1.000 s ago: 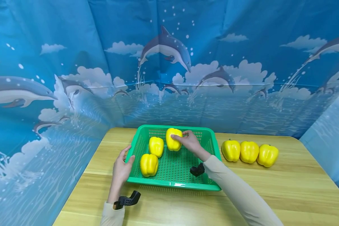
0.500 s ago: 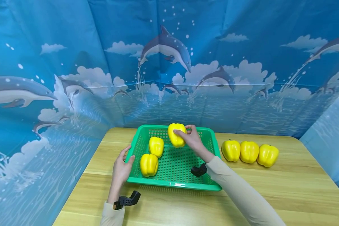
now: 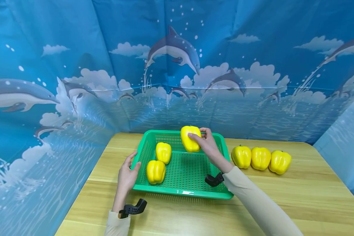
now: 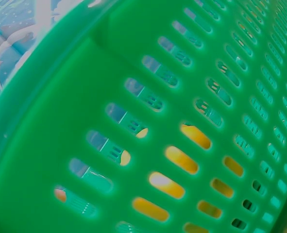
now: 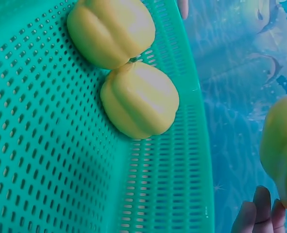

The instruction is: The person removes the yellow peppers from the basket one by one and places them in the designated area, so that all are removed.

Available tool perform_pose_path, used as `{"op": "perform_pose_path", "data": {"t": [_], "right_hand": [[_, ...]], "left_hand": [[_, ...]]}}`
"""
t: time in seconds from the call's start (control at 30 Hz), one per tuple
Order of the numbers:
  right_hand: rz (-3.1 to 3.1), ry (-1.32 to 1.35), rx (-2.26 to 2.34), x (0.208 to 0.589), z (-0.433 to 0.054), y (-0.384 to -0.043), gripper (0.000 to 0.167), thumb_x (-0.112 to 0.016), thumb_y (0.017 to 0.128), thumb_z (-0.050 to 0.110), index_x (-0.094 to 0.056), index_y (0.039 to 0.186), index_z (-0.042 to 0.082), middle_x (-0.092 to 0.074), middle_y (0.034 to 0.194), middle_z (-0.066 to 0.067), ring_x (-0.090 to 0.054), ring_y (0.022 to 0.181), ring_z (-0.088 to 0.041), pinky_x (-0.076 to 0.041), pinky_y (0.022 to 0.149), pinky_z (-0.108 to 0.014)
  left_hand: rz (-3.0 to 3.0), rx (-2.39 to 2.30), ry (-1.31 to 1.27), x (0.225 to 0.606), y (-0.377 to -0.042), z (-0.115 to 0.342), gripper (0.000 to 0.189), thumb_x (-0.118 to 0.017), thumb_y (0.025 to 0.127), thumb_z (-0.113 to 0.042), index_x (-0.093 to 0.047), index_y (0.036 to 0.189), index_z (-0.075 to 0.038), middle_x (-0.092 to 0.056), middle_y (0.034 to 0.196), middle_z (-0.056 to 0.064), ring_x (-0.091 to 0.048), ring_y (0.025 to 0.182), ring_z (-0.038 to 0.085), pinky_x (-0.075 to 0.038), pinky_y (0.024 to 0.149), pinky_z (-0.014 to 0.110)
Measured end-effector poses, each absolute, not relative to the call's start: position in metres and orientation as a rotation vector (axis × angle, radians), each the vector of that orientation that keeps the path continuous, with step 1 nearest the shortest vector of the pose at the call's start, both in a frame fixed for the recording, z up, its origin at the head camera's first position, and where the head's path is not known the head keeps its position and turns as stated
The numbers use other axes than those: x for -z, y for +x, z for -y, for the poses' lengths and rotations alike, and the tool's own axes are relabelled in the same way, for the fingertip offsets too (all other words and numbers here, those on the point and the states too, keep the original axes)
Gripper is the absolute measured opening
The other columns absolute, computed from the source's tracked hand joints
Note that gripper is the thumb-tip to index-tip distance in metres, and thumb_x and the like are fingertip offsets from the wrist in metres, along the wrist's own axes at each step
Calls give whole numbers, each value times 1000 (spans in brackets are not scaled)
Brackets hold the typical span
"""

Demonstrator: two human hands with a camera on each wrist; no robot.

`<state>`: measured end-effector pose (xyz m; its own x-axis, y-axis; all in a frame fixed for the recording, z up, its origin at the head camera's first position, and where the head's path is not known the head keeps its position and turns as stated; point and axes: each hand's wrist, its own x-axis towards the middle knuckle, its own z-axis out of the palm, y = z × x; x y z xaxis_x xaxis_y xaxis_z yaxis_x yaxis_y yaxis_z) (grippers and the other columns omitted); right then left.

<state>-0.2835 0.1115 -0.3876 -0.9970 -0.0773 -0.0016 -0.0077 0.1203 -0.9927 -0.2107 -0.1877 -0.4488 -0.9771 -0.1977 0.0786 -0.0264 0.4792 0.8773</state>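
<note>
Yellow pepper (image 3: 186, 141), one: raised over green basket (image 3: 165, 189); long axis near upright, slightly tilted; stem direction unclear. Right hand (image 3: 209, 146): thumb and fingers gripping pepper. Left hand (image 3: 127, 175): fingers spread, touching basket rim.

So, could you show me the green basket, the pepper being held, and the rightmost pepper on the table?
Green basket (image 3: 200, 194): head view, front rim.
Held pepper (image 3: 189, 145): head view, its yellow side.
Rightmost pepper (image 3: 279, 163): head view, middle of its side.
</note>
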Motion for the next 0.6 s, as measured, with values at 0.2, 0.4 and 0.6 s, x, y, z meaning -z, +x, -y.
{"op": "perform_pose_path", "data": {"t": [0.2,0.4,0.6], "right_hand": [[-2310,-132,2079,384,-120,-273,62,-68,88,36,-31,128,7,-44,111,-17,-55,89,-28,-51,70,-34],[-2344,-235,2072,377,-133,-261,58,-65,91,29,-31,132,5,-42,116,-16,-53,90,-24,-50,73,-32],[-2361,-215,2037,370,-154,-249,59,-63,92,30,-28,133,6,-39,122,-15,-54,92,-24,-49,74,-31]], "left_hand": [[2549,1512,194,448,-210,188,47,-56,97,-20,-44,142,-23,-44,73,8,-27,41,14,-28,40,24],[2544,1512,202,448,-210,187,46,-56,97,-20,-45,142,-23,-40,71,7,-27,42,14,-27,41,24],[2543,1517,203,447,-210,187,47,-56,97,-19,-45,142,-23,-40,70,8,-27,42,15,-28,41,25]]}}
